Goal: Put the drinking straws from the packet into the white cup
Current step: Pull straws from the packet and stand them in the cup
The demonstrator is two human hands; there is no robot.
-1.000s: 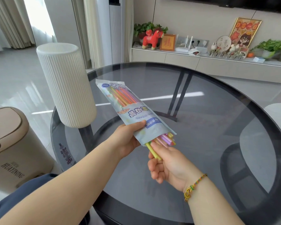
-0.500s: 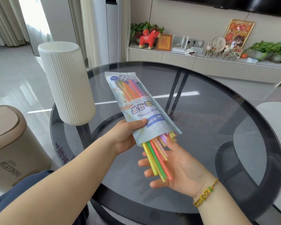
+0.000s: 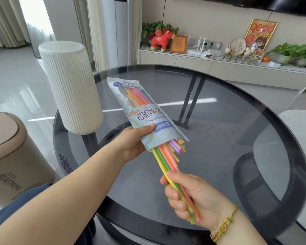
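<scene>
The left hand [image 3: 132, 145] holds a long, pale-blue printed plastic packet [image 3: 145, 112] above the round smoked-glass table [image 3: 219, 138]. Its thumb lies across the packet's printed face near the lower end. The other fingers are under the packet and hidden, so how they sit cannot be told. The packet slants, sealed end up and away, open mouth down and toward the person.

A bundle of thin coloured plastic drinking straws [image 3: 163, 161] pokes out of that mouth. Most show only short ends of purple, yellow and orange, but a few reach much further out: a yellow one, a green one and a salmon-pink one. The right hand [image 3: 193, 197] grips these few. Its fingers are curled round them from below and its thumb is pressed on top, so the straws run along the palm between thumb and fingers. Their near ends stick out past the heel of the hand, and their far ends are inside the packet. A woven multicoloured bracelet [image 3: 223, 225] sits on the right wrist.

The tall white ribbed cup [image 3: 69, 89] stands upright at the table's left edge, left of the packet and apart from both hands. No straw shows above its rim. A beige plastic bin [image 3: 11, 156] stands on the floor left of the table.
</scene>
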